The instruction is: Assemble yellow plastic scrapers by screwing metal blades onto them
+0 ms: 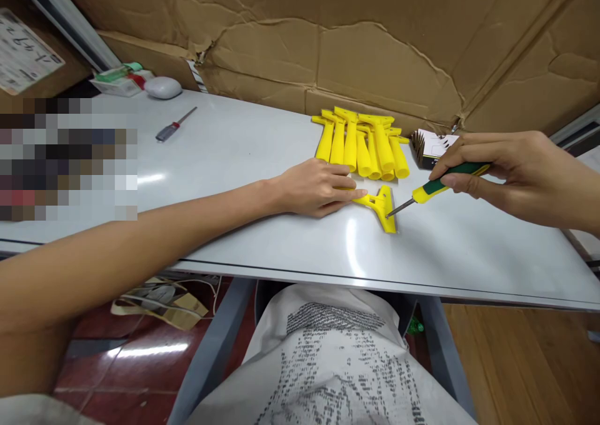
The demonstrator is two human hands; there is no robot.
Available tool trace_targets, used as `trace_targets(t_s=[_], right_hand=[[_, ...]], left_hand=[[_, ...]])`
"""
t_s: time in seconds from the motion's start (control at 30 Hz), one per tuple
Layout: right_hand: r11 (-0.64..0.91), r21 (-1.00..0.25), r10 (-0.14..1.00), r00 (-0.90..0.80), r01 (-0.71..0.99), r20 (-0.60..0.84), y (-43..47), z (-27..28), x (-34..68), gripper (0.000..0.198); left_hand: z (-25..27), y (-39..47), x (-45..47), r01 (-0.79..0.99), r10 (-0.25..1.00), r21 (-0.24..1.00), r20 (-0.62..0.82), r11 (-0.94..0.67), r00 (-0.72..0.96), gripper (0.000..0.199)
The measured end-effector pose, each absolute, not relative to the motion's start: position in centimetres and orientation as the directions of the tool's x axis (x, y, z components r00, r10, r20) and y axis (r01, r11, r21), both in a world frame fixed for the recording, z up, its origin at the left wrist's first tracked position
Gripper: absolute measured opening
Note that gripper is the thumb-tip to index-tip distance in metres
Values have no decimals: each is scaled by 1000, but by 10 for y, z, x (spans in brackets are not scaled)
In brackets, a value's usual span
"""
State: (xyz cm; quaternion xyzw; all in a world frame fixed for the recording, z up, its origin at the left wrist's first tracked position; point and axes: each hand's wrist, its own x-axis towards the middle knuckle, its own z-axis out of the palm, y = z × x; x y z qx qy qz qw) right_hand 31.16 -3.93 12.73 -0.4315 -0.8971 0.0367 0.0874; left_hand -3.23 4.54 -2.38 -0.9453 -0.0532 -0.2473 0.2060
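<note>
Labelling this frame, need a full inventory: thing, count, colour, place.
scraper: 1, yellow, on table under the screwdriver tip
scraper pile: several, yellow, table rear centre
screwdriver: 1, green-yellow handle, in right hand
second screwdriver: 1, grey-red, table rear left
small box: 1, dark and white, right of pile
mouse: 1, white, far left
table: 1, white
cardboard: brown, behind table
sack: 1, white, printed, under table
left hand: pressing the scraper's handle
right hand: gripping screwdriver
</note>
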Motion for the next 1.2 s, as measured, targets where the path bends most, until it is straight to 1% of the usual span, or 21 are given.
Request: trace_targets(t_s=[0.1, 0.2, 0.3, 0.37, 0.43, 0.53, 0.63, 0.77, 0.87, 0.93, 1.0, 1.07, 1.1, 1.17, 1.2], right_hand=[[629, -125, 777, -614, 768, 138, -41, 127, 311, 29], [638, -116, 769, -621, 762, 151, -45, 126, 307, 26], [678, -154, 735, -662, 719, 147, -48, 127, 302, 22], [682, -170, 731, -669, 711, 137, -47, 129, 298, 27], [644, -147, 765, -635, 750, 109, -43, 131, 295, 35], [613, -95, 790, -609, 785, 68, -34, 137, 291, 39], [639, -84, 768, -639, 764, 29, -26, 143, 290, 38], [655, -138, 745, -665, 743, -42, -21, 148, 292, 34], [706, -142, 696, -717, 694, -48, -20, 149, 291, 30], [766, -113, 632, -773, 633, -54, -21, 149, 289, 29], [818, -77, 567, -822, 570, -61, -21, 150, 286, 33], [834, -32, 548, -834, 550, -55, -20, 152, 282, 33], [816, 9, 577, -814, 578, -59, -20, 152, 281, 36], [726, 132, 688, -717, 675, -113, -18, 153, 278, 52], [677, 201, 736, -661, 708, -146, -17, 153, 278, 57]], left_hand=[[-24, 45, -32, 195, 7, -328, 496, -924, 868, 32], [-24, 46, -33, 206, 16, -342, 484, -917, 875, 34], [-25, 47, -34, 215, 20, -364, 470, -906, 882, 35], [-26, 47, -34, 211, 14, -367, 472, -906, 881, 34], [-25, 47, -34, 207, -1, -374, 485, -904, 874, 32], [-24, 46, -34, 201, -25, -389, 504, -899, 863, 29], [-23, 44, -34, 213, -7, -406, 476, -889, 879, 29], [-22, 42, -33, 253, 57, -441, 411, -861, 910, 31], [-22, 42, -32, 244, 39, -440, 426, -864, 904, 29], [-23, 44, -31, 224, 5, -432, 451, -874, 892, 31], [-23, 46, -31, 208, -16, -421, 470, -883, 883, 33], [-24, 47, -32, 207, -17, -414, 476, -886, 879, 33], [-24, 47, -32, 211, -12, -414, 475, -885, 880, 33], [-25, 47, -32, 224, 1, -417, 473, -881, 881, 33], [-25, 46, -32, 229, 7, -418, 469, -879, 883, 34]])
